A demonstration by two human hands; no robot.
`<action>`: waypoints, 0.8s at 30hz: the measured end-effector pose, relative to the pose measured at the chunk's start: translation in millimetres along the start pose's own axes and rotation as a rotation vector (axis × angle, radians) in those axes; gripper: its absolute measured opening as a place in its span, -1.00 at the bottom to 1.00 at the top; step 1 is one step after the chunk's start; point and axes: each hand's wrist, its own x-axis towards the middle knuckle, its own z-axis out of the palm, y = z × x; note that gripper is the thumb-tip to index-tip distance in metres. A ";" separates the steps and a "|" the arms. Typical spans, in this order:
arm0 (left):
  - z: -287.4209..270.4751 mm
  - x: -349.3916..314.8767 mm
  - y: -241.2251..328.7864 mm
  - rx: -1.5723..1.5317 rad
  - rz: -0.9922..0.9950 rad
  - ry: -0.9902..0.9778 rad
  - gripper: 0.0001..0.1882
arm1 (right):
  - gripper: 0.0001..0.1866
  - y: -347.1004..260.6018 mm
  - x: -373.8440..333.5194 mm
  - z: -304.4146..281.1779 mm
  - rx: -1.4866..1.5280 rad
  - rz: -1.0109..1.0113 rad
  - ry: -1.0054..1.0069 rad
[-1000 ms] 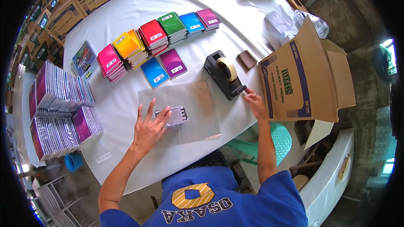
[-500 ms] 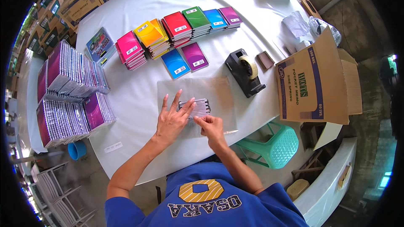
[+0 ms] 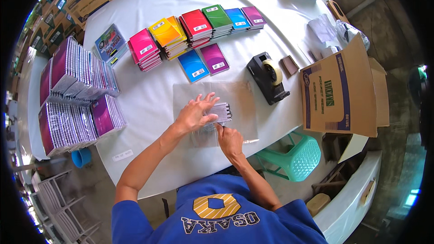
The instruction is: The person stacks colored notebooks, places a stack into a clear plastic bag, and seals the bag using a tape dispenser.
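A small block with white page edges and dark spiral binding (image 3: 221, 113), apparently a stack of small spiral notebooks, lies on a clear plastic sheet or bag (image 3: 242, 95) in front of me. My left hand (image 3: 197, 114) rests over its left side, fingers and thumb apart. Close to the block's near edge is my right hand (image 3: 229, 142), its fingers curled and the thumb forward. Whatever sits in those fingers is hidden. Just beyond the sheet lie a blue notebook (image 3: 193, 65) and a purple notebook (image 3: 214, 58), side by side.
Stacks of colored notebooks, including a red one (image 3: 195, 25), line the far side. Wrapped purple notebooks (image 3: 81, 74) are piled at left. A black tape dispenser (image 3: 266, 79) and an open carton (image 3: 327, 92) stand at right, above a green stool (image 3: 300, 156).
My left hand's fingers have bent from stretched out to curved, and its thumb now lies against the block. The right hand has stayed close to the block's near edge.
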 end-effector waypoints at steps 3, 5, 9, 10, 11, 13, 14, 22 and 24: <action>-8.1 -2.8 -1.0 0.029 -0.022 0.028 -0.22 | -0.78 -19.8 -6.4 -14.1 -0.118 -0.196 -0.095; -12.5 -7.5 -23.0 -0.519 0.073 0.495 -0.11 | -0.79 -47.5 -4.9 -19.9 -0.199 -0.709 0.004; 1.8 -43.3 -52.0 -0.712 -0.022 0.767 0.00 | -0.69 -115.3 39.5 0.7 -1.091 -1.174 -0.148; 13.6 -53.8 -54.1 -0.771 -0.082 0.765 0.05 | -0.67 -117.3 53.5 13.9 -1.259 -1.085 -0.346; 24.7 -62.7 -54.8 -0.834 -0.140 0.756 0.09 | -0.65 -113.7 68.7 28.2 -1.418 -0.972 -0.550; 41.5 -86.9 -58.8 -0.865 -0.172 0.736 0.16 | -0.61 -107.9 96.1 45.6 -1.701 -0.710 -0.965; 51.5 -100.6 -61.1 -0.901 -0.222 0.728 0.23 | -0.60 -94.7 104.6 38.2 -1.282 -0.767 -0.834; 64.8 -27.5 -12.8 -0.907 0.101 0.486 0.36 | -0.14 28.7 125.8 -70.3 0.503 -0.636 -0.610; 64.7 -13.5 -4.7 -1.047 0.107 0.431 0.36 | -0.10 49.9 116.0 -44.9 0.490 -0.550 -0.615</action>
